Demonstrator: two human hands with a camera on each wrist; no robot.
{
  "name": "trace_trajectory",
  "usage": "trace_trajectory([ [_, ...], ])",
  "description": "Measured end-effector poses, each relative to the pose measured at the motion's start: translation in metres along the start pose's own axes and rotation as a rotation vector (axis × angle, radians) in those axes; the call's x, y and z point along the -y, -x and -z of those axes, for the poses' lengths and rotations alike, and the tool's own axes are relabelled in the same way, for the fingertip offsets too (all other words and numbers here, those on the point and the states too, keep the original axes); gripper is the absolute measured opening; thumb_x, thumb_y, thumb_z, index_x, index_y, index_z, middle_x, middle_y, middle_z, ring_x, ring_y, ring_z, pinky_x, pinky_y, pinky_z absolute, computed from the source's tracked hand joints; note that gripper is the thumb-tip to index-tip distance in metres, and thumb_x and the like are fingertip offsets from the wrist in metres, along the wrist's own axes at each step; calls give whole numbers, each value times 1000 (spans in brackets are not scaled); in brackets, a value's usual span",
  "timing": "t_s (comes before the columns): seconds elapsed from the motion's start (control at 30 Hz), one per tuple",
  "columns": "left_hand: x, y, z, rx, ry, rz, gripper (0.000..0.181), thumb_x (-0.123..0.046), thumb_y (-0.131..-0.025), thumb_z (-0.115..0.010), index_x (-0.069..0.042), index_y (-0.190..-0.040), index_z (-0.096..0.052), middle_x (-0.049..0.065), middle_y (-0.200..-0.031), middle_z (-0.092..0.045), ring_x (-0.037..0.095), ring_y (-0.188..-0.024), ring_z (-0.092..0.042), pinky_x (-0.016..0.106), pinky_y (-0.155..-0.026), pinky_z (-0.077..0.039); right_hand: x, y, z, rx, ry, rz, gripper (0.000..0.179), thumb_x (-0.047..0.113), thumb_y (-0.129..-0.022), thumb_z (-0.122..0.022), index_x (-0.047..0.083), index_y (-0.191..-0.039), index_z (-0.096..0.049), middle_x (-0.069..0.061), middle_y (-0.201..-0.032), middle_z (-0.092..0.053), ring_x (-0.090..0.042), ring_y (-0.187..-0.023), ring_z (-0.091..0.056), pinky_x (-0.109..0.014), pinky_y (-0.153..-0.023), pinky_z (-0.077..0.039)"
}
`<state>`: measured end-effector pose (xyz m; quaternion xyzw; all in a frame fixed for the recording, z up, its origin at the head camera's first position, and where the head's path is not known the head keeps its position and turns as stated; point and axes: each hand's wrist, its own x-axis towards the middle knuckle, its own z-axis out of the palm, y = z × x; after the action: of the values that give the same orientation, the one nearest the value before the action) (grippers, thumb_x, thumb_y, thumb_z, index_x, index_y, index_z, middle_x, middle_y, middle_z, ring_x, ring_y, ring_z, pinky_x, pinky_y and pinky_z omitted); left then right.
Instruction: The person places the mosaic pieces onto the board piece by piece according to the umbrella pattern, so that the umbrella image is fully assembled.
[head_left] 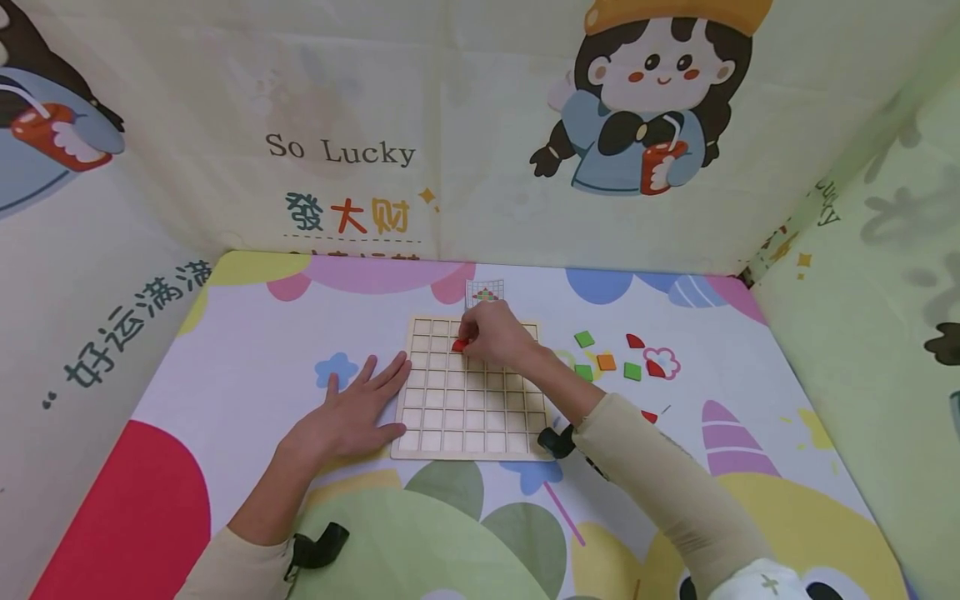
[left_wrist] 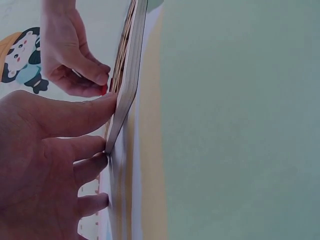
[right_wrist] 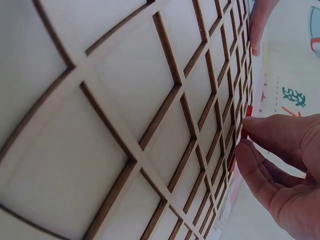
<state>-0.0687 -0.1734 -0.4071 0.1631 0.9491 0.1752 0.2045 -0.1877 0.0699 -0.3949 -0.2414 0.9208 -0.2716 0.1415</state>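
A square wooden grid board (head_left: 433,400) lies flat on the patterned cloth. My right hand (head_left: 497,335) reaches over its far part, thumb and fingers pinching a small red quarter-round tile (head_left: 459,345) at the grid. In the right wrist view, red tile (right_wrist: 231,160) shows on both sides of the fingertips, partly covered by them. At the board's left edge, my left hand (head_left: 351,417) is spread, with thumb and fingertips against the rim (left_wrist: 127,85). Behind the board lies a small card (head_left: 484,292) with a coloured pattern on a grid, partly overlapped by the right hand.
Loose tiles lie right of the board: green squares (head_left: 632,372), an orange square (head_left: 606,362) and red quarter-rounds (head_left: 635,341). One more red tile (head_left: 649,417) sits beside the right forearm. A printed cloth wall (head_left: 480,217) rises behind the table and at both sides.
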Motion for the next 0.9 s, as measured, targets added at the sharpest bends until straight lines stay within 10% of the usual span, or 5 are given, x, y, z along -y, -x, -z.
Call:
trace_trajectory([
  [0.9, -1, 3, 3, 4, 14, -16, 87, -36, -98, -67, -14, -168, -20, 3, -177, -14, 47, -160, -11, 87, -111, -6, 6, -1, -9, 8, 36, -6, 12, -2, -92, -74, 4, -98, -82, -8, -100, -79, -21, -95, -72, -32, -85, -61],
])
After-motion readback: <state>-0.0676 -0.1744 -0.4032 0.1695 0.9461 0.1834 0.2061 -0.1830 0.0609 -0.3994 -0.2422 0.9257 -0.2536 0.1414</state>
